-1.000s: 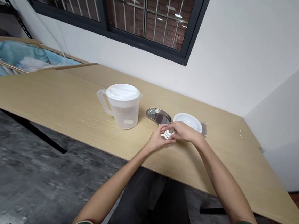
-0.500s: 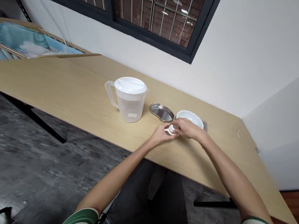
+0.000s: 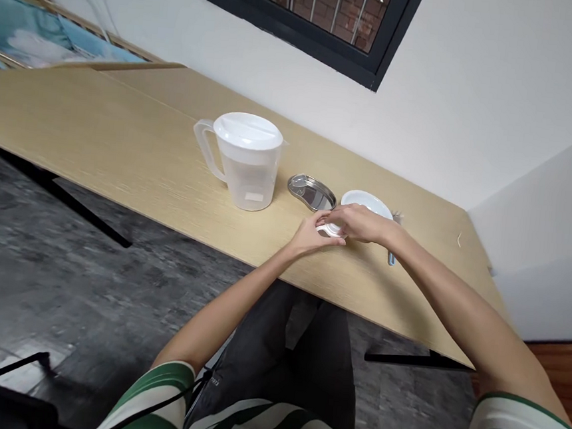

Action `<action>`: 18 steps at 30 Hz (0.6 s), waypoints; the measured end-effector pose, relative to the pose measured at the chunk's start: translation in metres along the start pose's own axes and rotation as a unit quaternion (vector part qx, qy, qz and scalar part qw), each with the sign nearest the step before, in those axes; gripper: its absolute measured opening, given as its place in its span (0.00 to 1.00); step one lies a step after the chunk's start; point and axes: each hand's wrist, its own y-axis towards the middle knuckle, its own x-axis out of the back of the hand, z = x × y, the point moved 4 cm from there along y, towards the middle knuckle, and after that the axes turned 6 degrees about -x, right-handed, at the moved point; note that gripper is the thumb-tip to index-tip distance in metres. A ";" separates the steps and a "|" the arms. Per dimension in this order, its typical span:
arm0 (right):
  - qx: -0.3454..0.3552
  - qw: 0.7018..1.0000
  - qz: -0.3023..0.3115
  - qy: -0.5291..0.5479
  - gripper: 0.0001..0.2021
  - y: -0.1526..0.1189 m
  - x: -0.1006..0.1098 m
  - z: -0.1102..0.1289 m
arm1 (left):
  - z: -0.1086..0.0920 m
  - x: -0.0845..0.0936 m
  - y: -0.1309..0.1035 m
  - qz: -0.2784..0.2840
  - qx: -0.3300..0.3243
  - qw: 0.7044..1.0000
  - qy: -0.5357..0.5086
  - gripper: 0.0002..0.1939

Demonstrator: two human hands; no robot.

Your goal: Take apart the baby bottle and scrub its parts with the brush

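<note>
My left hand (image 3: pixel 310 236) is closed around a small white round object (image 3: pixel 331 230) with a rounded loop at its left side. Its exact kind I cannot make out. Over the top of that object, the bent fingers of my right hand (image 3: pixel 358 222) press in and hide most of it. Just beyond both hands lie a kidney-shaped metal tray (image 3: pixel 324 201) and a white bowl (image 3: pixel 367 200), partly covered by my right hand. Inside the tray is a small clear item.
Left of the tray stands a lidded translucent pitcher (image 3: pixel 249 178). A thin item with a blue end (image 3: pixel 391 258) and bristle-like tips shows beside my right wrist. The wooden table (image 3: pixel 135 154) meets the wall; a crib with blue lining (image 3: pixel 37 26) is at far left.
The view has tilted down, so things sit higher in the picture. My right fingers now cover more of the white object's top. The blue-ended item has come into sight.
</note>
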 end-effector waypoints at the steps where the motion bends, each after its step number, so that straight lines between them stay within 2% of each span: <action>1: -0.005 1.000 0.004 0.002 0.26 0.001 0.000 -0.001 | 0.001 -0.001 0.001 -0.006 0.007 1.000 -0.011 0.39; 3: -0.010 1.000 0.007 0.006 0.26 0.002 0.000 -0.003 | 0.002 -0.001 0.002 -0.013 0.017 1.000 -0.019 0.33; 9: -0.020 1.000 0.002 0.015 0.26 0.001 -0.001 -0.006 | 0.000 -0.002 0.002 0.012 0.034 0.999 -0.021 0.28; 12: -0.041 0.999 0.023 -0.007 0.23 0.002 -0.001 -0.003 | -0.002 -0.003 0.002 0.020 0.053 0.998 -0.029 0.26; 16: -0.119 0.988 0.072 -0.065 0.12 0.006 0.001 0.006 | -0.002 -0.005 0.002 0.009 0.060 0.998 -0.035 0.25; 18: -0.160 0.979 0.094 -0.080 0.10 0.010 0.003 0.013 | 0.000 -0.005 0.002 -0.001 0.058 0.998 -0.026 0.25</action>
